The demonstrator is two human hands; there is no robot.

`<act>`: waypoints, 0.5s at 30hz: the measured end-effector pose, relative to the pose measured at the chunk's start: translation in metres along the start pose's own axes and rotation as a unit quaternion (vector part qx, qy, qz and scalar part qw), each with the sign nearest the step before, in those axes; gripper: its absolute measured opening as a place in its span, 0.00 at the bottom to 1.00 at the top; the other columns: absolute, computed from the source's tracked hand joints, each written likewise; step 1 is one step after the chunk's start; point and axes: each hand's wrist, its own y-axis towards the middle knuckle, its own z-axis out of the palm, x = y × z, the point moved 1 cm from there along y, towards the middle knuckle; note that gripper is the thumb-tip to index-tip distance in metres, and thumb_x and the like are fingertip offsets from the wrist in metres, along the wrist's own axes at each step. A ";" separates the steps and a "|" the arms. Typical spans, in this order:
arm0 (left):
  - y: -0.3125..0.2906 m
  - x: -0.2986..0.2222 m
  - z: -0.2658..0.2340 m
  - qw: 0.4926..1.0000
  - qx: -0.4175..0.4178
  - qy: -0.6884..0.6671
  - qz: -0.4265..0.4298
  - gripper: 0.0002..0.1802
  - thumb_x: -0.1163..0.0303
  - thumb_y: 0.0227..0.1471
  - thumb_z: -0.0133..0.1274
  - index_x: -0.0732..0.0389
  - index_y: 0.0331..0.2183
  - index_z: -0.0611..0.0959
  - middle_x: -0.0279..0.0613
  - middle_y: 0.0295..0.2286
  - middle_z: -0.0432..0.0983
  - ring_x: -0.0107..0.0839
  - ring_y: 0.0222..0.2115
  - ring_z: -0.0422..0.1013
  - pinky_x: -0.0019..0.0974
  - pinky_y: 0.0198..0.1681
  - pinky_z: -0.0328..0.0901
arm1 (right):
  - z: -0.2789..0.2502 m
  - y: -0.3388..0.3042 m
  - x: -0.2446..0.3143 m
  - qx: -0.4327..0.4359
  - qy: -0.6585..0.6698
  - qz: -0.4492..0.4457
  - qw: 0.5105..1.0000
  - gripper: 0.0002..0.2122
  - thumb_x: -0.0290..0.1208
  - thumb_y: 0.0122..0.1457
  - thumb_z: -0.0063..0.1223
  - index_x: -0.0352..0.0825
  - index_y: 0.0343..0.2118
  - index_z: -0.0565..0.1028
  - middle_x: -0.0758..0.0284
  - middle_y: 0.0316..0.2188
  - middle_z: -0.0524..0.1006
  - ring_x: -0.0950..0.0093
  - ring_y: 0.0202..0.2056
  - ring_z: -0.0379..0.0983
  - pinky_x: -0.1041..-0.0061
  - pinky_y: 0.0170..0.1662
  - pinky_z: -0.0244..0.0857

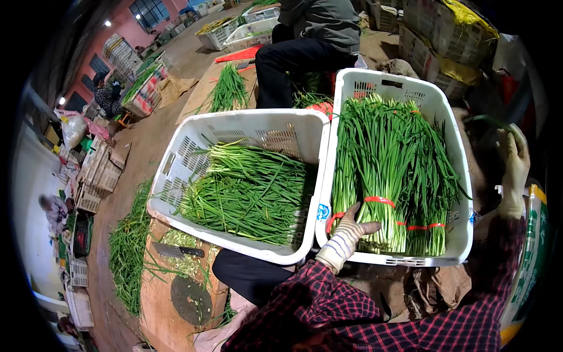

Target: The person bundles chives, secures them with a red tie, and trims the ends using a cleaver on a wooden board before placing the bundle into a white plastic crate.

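Brown floor at left, heap of loose greens along the left edge of a wooden board. Knife and chopped bits toward the board's far edge, dark disc nearer. Next, left crate, loose green stalks inside. Right crate adjoins, red-banded bundles lengthwise, tied ends at near edge. Left hand, gloved, over near-left corner, open, thumb and forefinger spread against a bundle. Right hand, gloved, raised beyond right edge, fingers up; cannot tell if gripping the blurred green strand near it.
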 end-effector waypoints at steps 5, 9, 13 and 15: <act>-0.012 -0.020 0.004 0.996 0.047 -0.065 -0.038 0.59 0.72 0.34 0.70 0.70 0.62 0.52 0.51 0.55 0.63 0.40 0.57 0.59 0.37 0.60 0.52 | 0.019 -0.066 -0.035 0.164 -0.215 0.090 0.959 0.23 0.32 0.58 0.56 0.28 0.54 0.65 0.56 0.43 0.77 0.63 0.44 0.75 0.70 0.49 0.68; -0.022 -0.018 0.019 0.984 0.102 -0.143 -0.017 0.57 0.71 0.37 0.69 0.72 0.61 0.51 0.48 0.51 0.68 0.35 0.51 0.66 0.37 0.55 0.60 | 0.079 -0.191 -0.044 0.309 0.279 0.548 0.725 0.36 0.61 0.55 0.49 0.29 0.52 0.68 0.57 0.46 0.76 0.67 0.44 0.74 0.71 0.49 0.69; -0.049 -0.029 0.047 0.979 0.143 -0.144 0.024 0.58 0.69 0.37 0.70 0.66 0.62 0.51 0.47 0.53 0.65 0.36 0.53 0.62 0.35 0.58 0.55 | 0.134 -0.210 -0.025 0.184 0.496 0.534 0.660 0.40 0.61 0.55 0.49 0.25 0.57 0.63 0.52 0.49 0.73 0.62 0.49 0.72 0.63 0.55 0.66; -0.059 -0.065 0.072 0.968 0.186 -0.159 0.060 0.56 0.66 0.39 0.70 0.65 0.62 0.52 0.45 0.52 0.65 0.33 0.53 0.62 0.35 0.58 0.55 | 0.130 -0.184 -0.006 0.151 0.473 0.479 0.724 0.36 0.56 0.60 0.45 0.25 0.58 0.61 0.47 0.50 0.71 0.59 0.49 0.72 0.60 0.54 0.67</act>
